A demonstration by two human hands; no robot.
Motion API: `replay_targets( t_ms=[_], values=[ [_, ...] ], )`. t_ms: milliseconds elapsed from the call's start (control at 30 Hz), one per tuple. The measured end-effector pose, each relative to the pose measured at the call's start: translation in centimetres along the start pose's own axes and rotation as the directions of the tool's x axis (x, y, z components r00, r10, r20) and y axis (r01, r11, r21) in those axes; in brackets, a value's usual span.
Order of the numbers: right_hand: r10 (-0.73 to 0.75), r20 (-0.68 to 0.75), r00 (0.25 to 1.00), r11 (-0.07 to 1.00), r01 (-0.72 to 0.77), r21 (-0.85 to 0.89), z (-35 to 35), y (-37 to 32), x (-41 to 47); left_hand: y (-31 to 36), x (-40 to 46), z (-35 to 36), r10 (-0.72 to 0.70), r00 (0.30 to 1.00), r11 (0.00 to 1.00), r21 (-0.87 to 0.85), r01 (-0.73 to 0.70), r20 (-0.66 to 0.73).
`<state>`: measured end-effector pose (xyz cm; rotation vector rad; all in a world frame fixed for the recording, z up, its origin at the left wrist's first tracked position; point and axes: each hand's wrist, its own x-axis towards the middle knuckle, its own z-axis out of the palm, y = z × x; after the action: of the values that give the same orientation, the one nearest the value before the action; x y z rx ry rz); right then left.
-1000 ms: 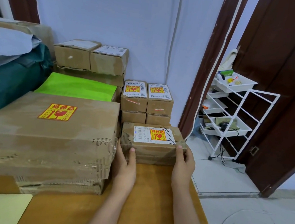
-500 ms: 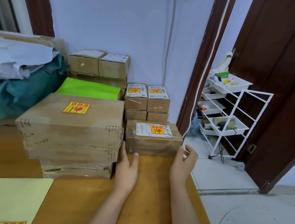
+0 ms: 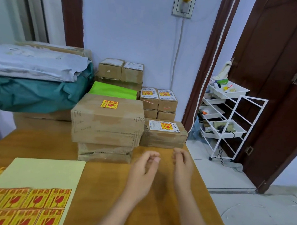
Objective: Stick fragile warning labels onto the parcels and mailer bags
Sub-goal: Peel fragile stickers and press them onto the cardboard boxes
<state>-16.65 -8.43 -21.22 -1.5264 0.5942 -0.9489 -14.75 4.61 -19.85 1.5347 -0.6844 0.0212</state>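
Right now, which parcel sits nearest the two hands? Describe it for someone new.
On the wooden table, find the tall carton stack. The low parcel sits at its right, near the doorway. Unlike its neighbours, black pen scrawl crosses its white label.

Label sheet (image 3: 28,207) lies at the tabletop (image 3: 101,189) front left, box stack (image 3: 107,125) behind it, a labelled parcel (image 3: 163,134) just right of the stack. Small boxes (image 3: 158,102) sit behind the parcel against the wall; mailer bags (image 3: 34,77) piled far left, rack (image 3: 227,123) right on the floor.
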Motion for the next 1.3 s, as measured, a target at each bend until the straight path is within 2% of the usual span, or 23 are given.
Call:
replay_targets(
  t_ms=[133, 233, 367, 467, 600, 733, 800, 933, 1133, 1300],
  values=[
    [-0.035, 0.121, 0.992, 0.999, 0.031, 0.036, 1.5, -4.4, -0.7, 4.7, 1.2, -4.5, 0.137, 0.966, 0.991, 0.033, -0.133, -0.22],
    [-0.061, 0.187, 0.98, 0.998, 0.058, 0.025, 3.1, -7.0, -0.8, 6.5, 2.9, -8.7, 0.211, 0.889, 0.975, 0.156, -0.16, -0.405],
    [-0.066, 0.2, 0.978, 0.997, 0.07, -0.017, 5.2, -9.7, -0.3, 6.3, 5.0, -13.8, 0.154, 0.776, 0.979, 0.201, -0.035, -0.612],
    [-0.007, 0.237, 0.972, 0.999, 0.019, -0.048, 6.5, -10.9, -0.1, 5.6, 6.3, -16.1, 0.037, 0.728, 0.973, 0.191, 0.129, -0.684],
    [0.113, 0.286, 0.951, 0.994, -0.111, -0.024, 7.8, -12.2, -0.3, 5.6, 7.4, -16.6, -0.227, 0.768, 0.926, 0.113, 0.361, -0.599],
    [0.211, 0.397, 0.893, 0.976, -0.213, -0.039, 9.4, -12.0, -0.8, 5.9, 7.8, -16.1, -0.314, 0.8, 0.92, 0.045, 0.39, -0.511],
    [0.191, 0.431, 0.882, 0.977, -0.213, 0.003, 9.8, -11.9, -0.9, 5.9, 7.8, -15.8, -0.316, 0.797, 0.927, 0.013, 0.376, -0.514],
    [0.12, 0.394, 0.911, 0.982, -0.167, 0.088, 9.0, -12.4, -0.9, 6.2, 7.3, -15.5, -0.286, 0.804, 0.948, -0.033, 0.316, -0.521],
    [0.026, 0.29, 0.957, 0.982, -0.078, 0.17, 6.5, -13.2, -0.2, 7.9, 6.9, -13.5, -0.204, 0.827, 0.979, -0.116, 0.168, -0.524],
    [-0.038, 0.16, 0.986, 0.988, 0.013, 0.156, 3.9, -13.8, 0.6, 8.4, 7.3, -10.6, -0.137, 0.846, 0.99, -0.089, 0.106, -0.515]
  ],
)
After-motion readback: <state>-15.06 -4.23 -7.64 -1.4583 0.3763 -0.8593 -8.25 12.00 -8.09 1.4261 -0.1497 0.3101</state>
